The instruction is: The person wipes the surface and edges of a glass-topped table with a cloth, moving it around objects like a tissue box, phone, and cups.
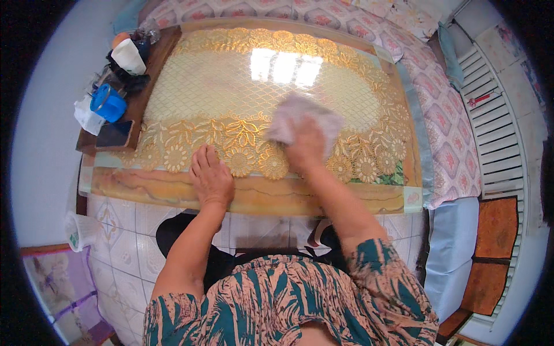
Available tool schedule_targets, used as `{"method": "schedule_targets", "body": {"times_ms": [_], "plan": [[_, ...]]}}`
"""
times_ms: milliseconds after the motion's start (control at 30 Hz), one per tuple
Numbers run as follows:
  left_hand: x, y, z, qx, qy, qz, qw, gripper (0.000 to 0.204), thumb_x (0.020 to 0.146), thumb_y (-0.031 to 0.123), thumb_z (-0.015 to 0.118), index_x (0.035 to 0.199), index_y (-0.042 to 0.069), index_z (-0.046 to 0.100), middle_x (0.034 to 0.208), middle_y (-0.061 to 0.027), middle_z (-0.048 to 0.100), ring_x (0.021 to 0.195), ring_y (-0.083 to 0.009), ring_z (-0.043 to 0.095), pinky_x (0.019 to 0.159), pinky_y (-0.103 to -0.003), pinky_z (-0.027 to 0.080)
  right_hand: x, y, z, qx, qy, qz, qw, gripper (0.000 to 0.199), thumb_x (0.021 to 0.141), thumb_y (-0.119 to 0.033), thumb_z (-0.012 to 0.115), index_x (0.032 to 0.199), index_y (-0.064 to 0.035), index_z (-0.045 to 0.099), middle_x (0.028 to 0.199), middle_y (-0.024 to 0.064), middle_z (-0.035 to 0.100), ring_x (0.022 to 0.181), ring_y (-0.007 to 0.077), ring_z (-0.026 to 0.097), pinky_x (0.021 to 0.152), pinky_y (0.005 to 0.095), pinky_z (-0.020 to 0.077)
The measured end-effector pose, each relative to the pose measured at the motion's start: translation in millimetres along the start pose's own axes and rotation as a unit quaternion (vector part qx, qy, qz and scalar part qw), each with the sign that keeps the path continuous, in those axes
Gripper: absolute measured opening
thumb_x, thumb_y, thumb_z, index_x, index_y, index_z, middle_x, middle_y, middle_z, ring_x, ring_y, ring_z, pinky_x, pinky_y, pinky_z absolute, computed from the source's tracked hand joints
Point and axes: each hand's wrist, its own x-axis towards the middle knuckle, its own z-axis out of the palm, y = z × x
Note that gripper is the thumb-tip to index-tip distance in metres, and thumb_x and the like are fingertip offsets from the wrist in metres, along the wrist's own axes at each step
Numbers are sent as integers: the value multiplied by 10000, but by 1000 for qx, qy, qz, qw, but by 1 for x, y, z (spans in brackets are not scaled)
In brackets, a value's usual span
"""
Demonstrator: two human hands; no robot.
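Observation:
My right hand point(306, 143) presses a pale pinkish cloth point(300, 113) against the table top, right of the middle. Both are smeared by motion, and the cloth lies spread out beyond the fingertips. Beneath it is a golden lace-patterned table cover point(199, 98) with flowers along its border, glossy under a bright window reflection. Near the front edge of the table point(259, 196), my left hand point(211, 177) rests on the surface with its fingers laid down and slightly bent. It holds nothing.
A brown wooden board point(156, 63) on the left carries a blue mug point(108, 102), a white paper roll point(128, 56), a dark phone point(114, 134) and small clutter. Patterned sofa covers point(447, 132) border the far and right sides. A whitish bin point(81, 230) stands lower left.

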Motion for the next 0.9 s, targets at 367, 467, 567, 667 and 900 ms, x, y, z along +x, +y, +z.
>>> {"method": "schedule_targets", "body": {"times_ms": [367, 467, 567, 667, 900], "plan": [[-4, -5, 4, -31, 1, -13, 999, 466, 864, 211, 563, 1290, 65, 440, 1380, -100, 420, 1300, -304, 354, 1073, -453, 266, -102, 157, -56, 10, 72, 54, 996, 682, 738, -106, 635, 1393, -194, 463, 1415, 190, 430, 1321, 365, 377, 1089, 475, 291], [-2, -5, 7, -36, 4, -7, 999, 462, 871, 224, 556, 1292, 69, 449, 1383, -100, 422, 1307, -304, 350, 1072, -457, 264, -160, 189, -64, -65, 103, 192, 974, 711, 714, -90, 619, 1398, -194, 459, 1415, 191, 429, 1322, 377, 371, 1087, 477, 287], [-5, -9, 9, -37, 8, -12, 999, 473, 871, 231, 555, 1305, 78, 446, 1397, -97, 413, 1317, -300, 342, 1076, -459, 260, -184, 157, -51, -93, 87, 187, 974, 729, 703, -81, 602, 1406, -200, 453, 1430, 188, 411, 1335, 381, 352, 1091, 486, 267], [-4, -11, 19, -54, 21, -19, 998, 470, 866, 235, 555, 1299, 79, 462, 1396, -95, 423, 1318, -289, 346, 1087, -450, 260, -184, 53, -36, -12, 54, 69, 996, 754, 697, -87, 592, 1422, -220, 434, 1464, 178, 372, 1359, 370, 326, 1099, 501, 232], [6, -58, 43, -272, 53, 94, 956, 459, 811, 207, 608, 1234, 46, 533, 1268, -134, 549, 1236, -323, 447, 1063, -445, 331, -178, -65, -38, 54, -58, -186, 979, 745, 697, -71, 622, 1404, -232, 452, 1491, 163, 346, 1377, 330, 322, 1105, 495, 224]]}}
